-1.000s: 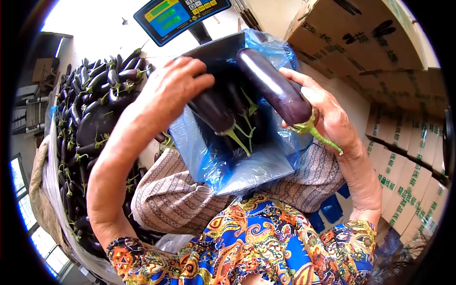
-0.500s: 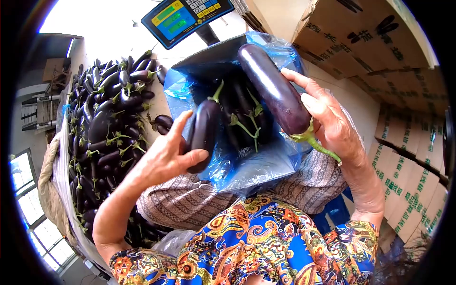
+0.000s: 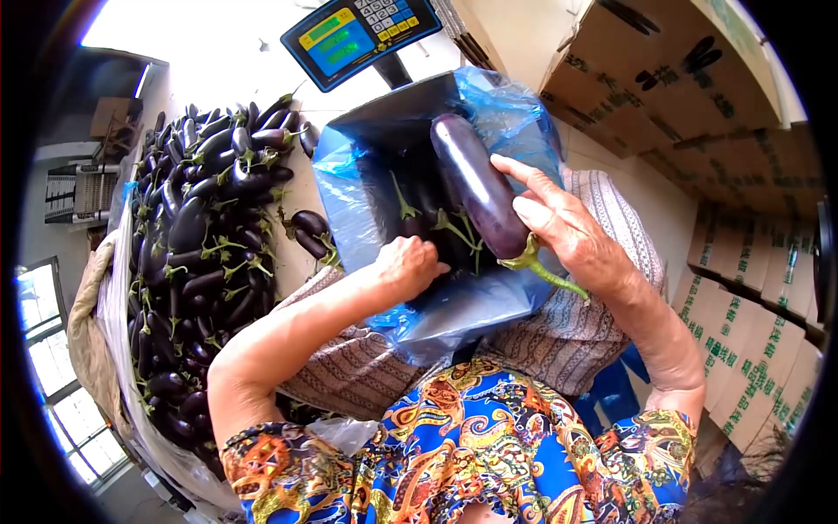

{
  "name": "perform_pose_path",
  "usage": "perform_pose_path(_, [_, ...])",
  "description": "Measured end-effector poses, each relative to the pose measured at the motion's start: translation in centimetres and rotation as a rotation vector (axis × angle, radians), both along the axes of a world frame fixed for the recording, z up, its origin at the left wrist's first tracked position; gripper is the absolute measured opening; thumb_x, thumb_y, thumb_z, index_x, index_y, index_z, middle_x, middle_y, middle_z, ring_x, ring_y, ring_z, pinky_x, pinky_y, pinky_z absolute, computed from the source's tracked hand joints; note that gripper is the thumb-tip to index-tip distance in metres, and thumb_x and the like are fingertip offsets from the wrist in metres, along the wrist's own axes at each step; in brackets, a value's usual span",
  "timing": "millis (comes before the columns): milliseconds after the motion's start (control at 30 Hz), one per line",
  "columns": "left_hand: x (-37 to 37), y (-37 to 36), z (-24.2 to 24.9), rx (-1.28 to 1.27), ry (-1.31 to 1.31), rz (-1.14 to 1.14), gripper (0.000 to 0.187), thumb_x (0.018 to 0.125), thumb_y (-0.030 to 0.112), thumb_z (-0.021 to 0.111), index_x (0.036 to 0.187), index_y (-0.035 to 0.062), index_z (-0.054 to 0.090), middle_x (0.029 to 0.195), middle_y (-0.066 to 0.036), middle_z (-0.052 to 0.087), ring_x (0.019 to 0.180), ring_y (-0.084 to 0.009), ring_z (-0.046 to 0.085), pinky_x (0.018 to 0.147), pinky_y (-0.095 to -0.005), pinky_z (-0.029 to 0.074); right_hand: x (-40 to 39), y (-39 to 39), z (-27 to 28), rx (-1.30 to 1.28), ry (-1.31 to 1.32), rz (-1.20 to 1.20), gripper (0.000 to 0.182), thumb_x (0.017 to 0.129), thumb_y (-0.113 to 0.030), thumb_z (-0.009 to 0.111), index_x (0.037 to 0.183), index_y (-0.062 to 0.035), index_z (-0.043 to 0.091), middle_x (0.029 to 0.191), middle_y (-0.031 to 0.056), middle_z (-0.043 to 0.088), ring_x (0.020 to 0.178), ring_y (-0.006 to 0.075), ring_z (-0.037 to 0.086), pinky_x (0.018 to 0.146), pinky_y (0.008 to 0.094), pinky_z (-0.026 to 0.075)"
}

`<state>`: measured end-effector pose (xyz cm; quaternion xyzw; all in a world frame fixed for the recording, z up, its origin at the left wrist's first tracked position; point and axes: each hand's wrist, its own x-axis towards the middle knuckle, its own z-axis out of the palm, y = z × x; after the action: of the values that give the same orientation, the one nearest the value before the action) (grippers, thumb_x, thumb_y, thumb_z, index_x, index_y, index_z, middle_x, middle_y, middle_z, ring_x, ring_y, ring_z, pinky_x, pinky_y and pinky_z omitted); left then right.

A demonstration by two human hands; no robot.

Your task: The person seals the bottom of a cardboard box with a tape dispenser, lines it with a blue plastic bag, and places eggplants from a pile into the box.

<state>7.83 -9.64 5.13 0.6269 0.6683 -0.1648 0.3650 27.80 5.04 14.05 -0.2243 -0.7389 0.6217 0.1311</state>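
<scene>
My right hand [image 3: 572, 227] grips a large, glossy purple eggplant [image 3: 476, 179] by its stem half. That eggplant is tilted over the right side of a carton lined with blue plastic [image 3: 336, 179], its green stem pointing toward me. Down inside the carton, my left hand [image 3: 408, 266] has its fingers curled around the near end of another eggplant [image 3: 410, 225], whose green stem points away from me. Most of that eggplant and the left fingertips are hidden. Several more eggplants with green stems [image 3: 456, 229] lie in the shaded carton, between my two hands.
A large heap of eggplants [image 3: 188, 231] covers the left side, with a few loose ones [image 3: 310, 231] beside the carton. Behind the carton stands a scale display [image 3: 358, 39]. Stacked cardboard boxes [image 3: 672, 79] rise at the right. My patterned trousers [image 3: 349, 371] flank the carton.
My left hand has lowered its eggplant from above the carton's left side down into it. My right hand has come slightly down and left with its eggplant. The view has shifted a little.
</scene>
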Motion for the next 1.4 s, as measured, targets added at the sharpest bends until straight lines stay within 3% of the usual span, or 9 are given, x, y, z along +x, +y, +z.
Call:
perform_pose_path(100, [-0.6, 0.8, -1.0, 0.106, -0.01, -0.016, 0.03, 0.086, 0.032, 0.068, 0.085, 0.0024, 0.067, 0.077, -0.022, 0.068, 0.076, -0.0381, 0.069, 0.065, -0.0476, 0.056, -0.1, -0.2, -0.6, -0.023, -0.037, -0.009, 0.05, 0.1, -0.022, 0.044, 0.142, 0.004, 0.04, 0.137, 0.0246, 0.051, 0.117, 0.0286, 0.057, 0.103, 0.0334, 0.041])
perform_pose_path(233, [-2.6, 2.0, 0.6, 0.404, -0.112, 0.152, 0.035, 0.079, 0.02, 0.074, 0.108, 0.0046, 0.064, 0.078, -0.021, 0.067, 0.078, -0.0415, 0.067, 0.071, -0.0465, 0.055, -0.4, -0.2, -0.8, 0.01, -0.08, 0.025, 0.05, 0.099, -0.023, 0.044, 0.142, 0.004, 0.04, 0.139, 0.0253, 0.049, 0.119, 0.0323, 0.056, 0.105, 0.0345, 0.04])
perform_pose_path(300, [-3.3, 3.1, 4.1, 0.573, -0.309, 0.431, 0.068, 0.07, 0.011, 0.079, 0.131, 0.0049, 0.05, 0.112, -0.02, 0.06, 0.101, -0.0377, 0.061, 0.087, -0.0428, 0.051, -0.7, -0.4, -1.1, 0.046, -0.091, 0.03, 0.046, 0.1, -0.021, 0.043, 0.138, 0.005, 0.044, 0.14, 0.0255, 0.048, 0.121, 0.0345, 0.055, 0.106, 0.0354, 0.04])
perform_pose_path(433, [-2.1, 3.1, 8.3, 0.966, -0.251, -0.074, 0.082, 0.066, 0.008, 0.079, 0.14, 0.0073, 0.044, 0.139, -0.02, 0.046, 0.127, -0.0369, 0.046, 0.103, -0.0448, 0.041, -1.6, 1.0, -3.4, -0.011, 0.015, 0.207, 0.034, 0.101, -0.02, 0.042, 0.121, 0.0054, 0.053, 0.134, 0.0229, 0.052, 0.122, 0.0349, 0.053, 0.104, 0.0374, 0.042])
perform_pose_path(600, [-2.3, 3.4, 8.5, 0.799, -0.575, 0.052, 0.076, 0.069, 0.003, 0.076, 0.139, 0.0057, 0.045, 0.125, -0.017, 0.06, 0.117, -0.0346, 0.059, 0.098, -0.0416, 0.048, -2.5, 0.4, -1.1, -0.878, -0.205, 0.06, 0.048, 0.104, -0.043, 0.039, 0.128, -0.0033, 0.05, 0.099, 0.0138, 0.067, 0.078, 0.02, 0.069, 0.061, 0.0286, 0.056])
perform_pose_path(733, [-4.8, 2.3, 8.6, 0.423, -0.744, 0.412, 0.071, 0.073, 0.007, 0.079, 0.135, 0.0036, 0.044, 0.116, -0.015, 0.063, 0.104, -0.0217, 0.063, 0.09, -0.0345, 0.052, -2.5, 2.3, -1.0, -0.521, -0.307, -0.093, 0.055, 0.099, -0.043, 0.049, 0.135, -0.0014, 0.048, 0.097, 0.0191, 0.067, 0.086, 0.0242, 0.068, 0.072, 0.0313, 0.055])
perform_pose_path(900, [-4.6, 1.8, 4.7, 0.219, -0.528, 0.631, 0.071, 0.081, 0.028, 0.077, 0.134, -0.0004, 0.041, 0.104, -0.015, 0.064, 0.084, -0.0201, 0.067, 0.074, -0.0323, 0.056, -2.3, 1.9, -3.6, 0.68, -0.385, 0.3, 0.042, 0.093, -0.032, 0.059, 0.122, -0.0032, 0.055, 0.106, 0.0227, 0.063, 0.095, 0.0394, 0.064, 0.085, 0.046, 0.052])
perform_pose_path(1100, [-3.0, 3.3, -3.0, 0.37, -0.398, 0.63, 0.092, 0.082, 0.035, 0.073, 0.144, -0.0086, 0.02, 0.084, -0.027, 0.067, 0.063, -0.0351, 0.069, 0.065, -0.043, 0.057, -1.9, 1.8, -3.4, 0.721, -0.672, 0.411, 0.035, 0.09, -0.023, 0.062, 0.118, -0.0035, 0.053, 0.099, 0.0232, 0.059, 0.093, 0.0429, 0.06, 0.082, 0.049, 0.05])
perform_pose_path(1400, [-0.5, 3.6, -3.6, 0.16, -0.442, 0.656, 0.085, 0.092, 0.028, 0.065, 0.152, 0.0022, 0.009, 0.076, -0.024, 0.067, 0.053, -0.0286, 0.068, 0.05, -0.0371, 0.059, 0.0, 2.8, -4.0, 0.683, -0.724, 0.604, 0.027, 0.088, -0.022, 0.063, 0.1, -0.0009, 0.051, 0.082, 0.0219, 0.06, 0.083, 0.043, 0.059, 0.074, 0.0499, 0.047])
